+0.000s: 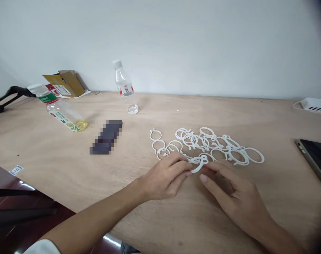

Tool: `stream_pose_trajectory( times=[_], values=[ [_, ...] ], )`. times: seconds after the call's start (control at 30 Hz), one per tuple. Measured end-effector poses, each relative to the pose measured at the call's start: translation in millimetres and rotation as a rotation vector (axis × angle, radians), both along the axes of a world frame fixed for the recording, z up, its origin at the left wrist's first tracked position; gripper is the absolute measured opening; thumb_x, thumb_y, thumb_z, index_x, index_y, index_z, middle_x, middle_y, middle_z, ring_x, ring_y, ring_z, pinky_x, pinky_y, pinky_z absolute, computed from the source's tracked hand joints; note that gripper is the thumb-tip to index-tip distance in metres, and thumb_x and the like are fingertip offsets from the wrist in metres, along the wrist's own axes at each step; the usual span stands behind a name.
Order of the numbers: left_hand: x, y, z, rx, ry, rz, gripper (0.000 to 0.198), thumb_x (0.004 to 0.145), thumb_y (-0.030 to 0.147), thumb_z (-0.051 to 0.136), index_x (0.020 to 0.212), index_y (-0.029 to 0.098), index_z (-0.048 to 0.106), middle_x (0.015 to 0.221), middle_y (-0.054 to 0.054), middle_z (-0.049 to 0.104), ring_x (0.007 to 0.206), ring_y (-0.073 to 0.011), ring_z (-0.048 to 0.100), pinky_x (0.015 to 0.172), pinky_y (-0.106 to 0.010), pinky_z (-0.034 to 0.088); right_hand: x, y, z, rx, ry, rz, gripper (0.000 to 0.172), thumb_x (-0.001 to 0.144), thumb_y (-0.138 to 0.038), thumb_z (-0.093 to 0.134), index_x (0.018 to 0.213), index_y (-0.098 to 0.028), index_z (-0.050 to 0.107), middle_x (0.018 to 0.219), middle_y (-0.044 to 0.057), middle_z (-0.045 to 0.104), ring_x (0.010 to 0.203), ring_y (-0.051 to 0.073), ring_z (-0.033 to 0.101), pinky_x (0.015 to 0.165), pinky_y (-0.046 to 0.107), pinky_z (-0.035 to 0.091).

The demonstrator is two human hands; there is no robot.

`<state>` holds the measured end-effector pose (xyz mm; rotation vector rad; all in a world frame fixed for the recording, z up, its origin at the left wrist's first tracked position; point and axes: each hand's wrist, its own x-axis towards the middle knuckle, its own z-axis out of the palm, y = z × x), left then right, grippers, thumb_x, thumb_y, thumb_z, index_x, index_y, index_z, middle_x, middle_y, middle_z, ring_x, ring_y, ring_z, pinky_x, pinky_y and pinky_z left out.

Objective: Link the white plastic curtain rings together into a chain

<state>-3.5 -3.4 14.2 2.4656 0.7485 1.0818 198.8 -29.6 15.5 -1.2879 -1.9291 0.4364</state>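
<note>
Several white plastic rings [215, 146], each with a small hook, lie in a loose pile on the wooden table [149, 218]. My left hand [164, 178] and my right hand [234, 195] meet just in front of the pile. Both pinch the same white ring [198, 165], the left with fingertips on its left side, the right with thumb and fingers on its right side. The ring is held just above the table surface.
A clear water bottle [125, 88] stands at the back. A bottle of yellow liquid [61, 111] leans at the left near a cardboard box [65, 84]. A dark blurred object [107, 137] lies mid-table. A tablet [315, 155] and a white tray [315, 104] are at the right.
</note>
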Motion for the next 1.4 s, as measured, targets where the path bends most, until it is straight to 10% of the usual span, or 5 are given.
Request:
stream_pose_trajectory(
  times=[0.23, 1.03, 1.4],
  values=[
    [-2, 0, 4.6, -0.041, 0.037, -0.067, 0.018, 0.090, 0.009, 0.044, 0.105, 0.013, 0.054, 0.103, -0.014, 0.058, 0.099, -0.0189, 0.056, 0.085, -0.032, 0.053, -4, 1, -0.4, -0.287, 0.208, -0.159, 0.034, 0.083, -0.051, 0.055, 0.100, -0.023, 0.066, 0.090, 0.004, 0.070, 0.084, 0.022, 0.065, 0.070, 0.033, 0.054],
    [1, -2, 1.2, -0.171, 0.023, -0.060, 0.046, 0.079, 0.020, 0.061, 0.122, 0.018, 0.046, 0.124, -0.015, 0.053, 0.118, -0.0227, 0.052, 0.099, -0.037, 0.049, -7, 0, 0.7, -0.267, 0.302, -0.013, 0.020, 0.085, -0.040, 0.059, 0.094, -0.027, 0.072, 0.095, 0.002, 0.073, 0.088, 0.020, 0.068, 0.075, 0.030, 0.057],
    [1, 5, -3.9, -0.103, 0.168, 0.018, 0.015, 0.088, 0.013, 0.048, 0.093, 0.015, 0.062, 0.090, -0.008, 0.064, 0.087, -0.0186, 0.055, 0.081, -0.034, 0.047, 1, 4, -8.4, -0.360, 0.505, -0.154, 0.026, 0.081, -0.045, 0.064, 0.096, -0.026, 0.073, 0.095, 0.004, 0.075, 0.095, 0.027, 0.069, 0.085, 0.042, 0.056]
  ],
)
